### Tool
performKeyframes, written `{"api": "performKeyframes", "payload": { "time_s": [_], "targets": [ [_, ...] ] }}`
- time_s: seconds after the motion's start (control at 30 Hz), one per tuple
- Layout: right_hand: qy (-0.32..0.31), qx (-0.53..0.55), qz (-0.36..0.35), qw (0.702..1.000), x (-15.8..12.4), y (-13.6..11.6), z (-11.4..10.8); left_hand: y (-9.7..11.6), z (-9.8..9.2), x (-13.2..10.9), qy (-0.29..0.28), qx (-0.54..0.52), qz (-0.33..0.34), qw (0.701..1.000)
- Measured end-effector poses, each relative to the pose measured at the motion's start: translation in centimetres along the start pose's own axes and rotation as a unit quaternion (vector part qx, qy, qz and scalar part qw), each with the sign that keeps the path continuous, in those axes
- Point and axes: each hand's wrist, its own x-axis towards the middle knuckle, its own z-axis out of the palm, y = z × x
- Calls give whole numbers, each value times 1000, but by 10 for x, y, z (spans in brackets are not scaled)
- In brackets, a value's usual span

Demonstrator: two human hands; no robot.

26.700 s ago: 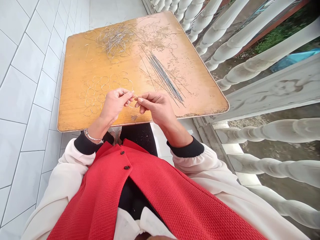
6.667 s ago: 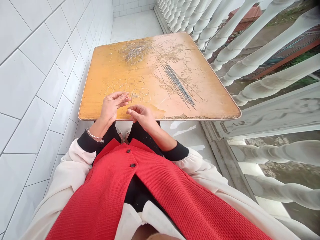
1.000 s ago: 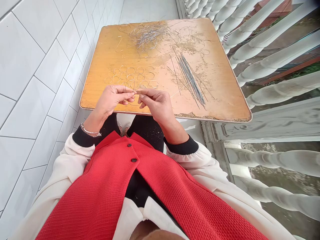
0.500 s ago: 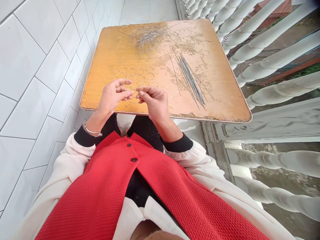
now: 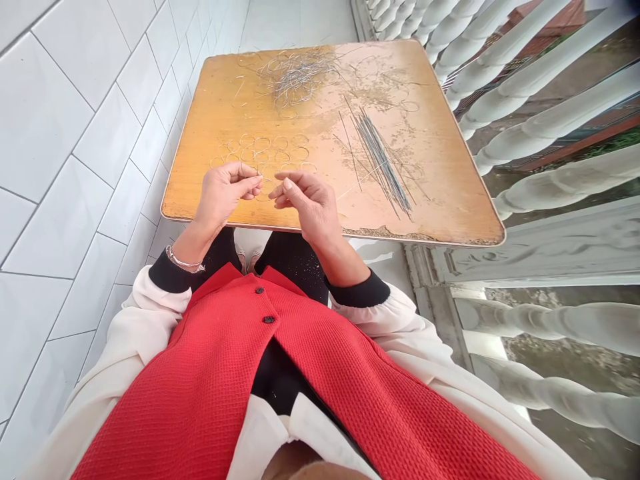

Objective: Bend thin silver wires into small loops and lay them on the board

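Observation:
My left hand (image 5: 225, 193) hovers over the near edge of an orange, worn wooden tabletop (image 5: 440, 200), its thumb and forefinger pinched on what looks like a thin wire ring (image 5: 261, 180). A few centimetres to the right, my right hand (image 5: 305, 203) has its fingertips apart and shows nothing held. Small wire rings (image 5: 260, 150) lie in loose rows just beyond both hands. Farther back sits a tangled heap of silver wire (image 5: 297, 80). A bundle of straight thin metal rods (image 5: 380, 163) lies to the right.
White glazed tiles form a wall (image 5: 65, 133) along the left side. White turned balusters (image 5: 550, 113) run along the right, beyond the table's right corner. A tiled floor (image 5: 295, 23) extends past the far edge. My red vest (image 5: 225, 373) fills the lower frame.
My right hand has drawn slightly rightward from the left, its fingertips parted. The left hand's fingers have closed from a spread position into a pinch.

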Motion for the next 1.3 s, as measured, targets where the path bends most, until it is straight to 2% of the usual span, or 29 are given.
{"api": "performKeyframes", "payload": {
  "time_s": [0.1,0.23,0.33,0.5,0.63,0.8,1.07,1.17,1.23,1.3],
  "targets": [
    [-8,-24,11,1000,-3,2,4,0,0,1,-2,0,-10,1000],
    [25,-116,-25,993,-3,0,10,-2,1,1,-8,7,0,1000],
    [35,-144,-49,988,-5,-4,12,-4,2,1,-9,14,14,1000],
    [33,-128,-35,991,-10,-6,9,-3,0,4,-26,12,2,1000],
    [2,-108,-10,994,-11,-4,5,0,-4,4,-43,31,3,999],
    [-22,-83,-19,996,-11,-5,7,3,-5,2,-56,51,14,997],
    [-5,-32,7,999,-9,11,18,-4,3,3,-32,37,11,999],
    [-26,-27,10,999,-9,12,16,-9,5,1,-16,19,5,1000],
    [-39,-24,11,999,-9,10,13,-10,6,0,-22,11,-5,1000],
    [-27,-44,0,999,-9,8,10,-9,6,-1,-37,11,-14,999]
  ]
}}
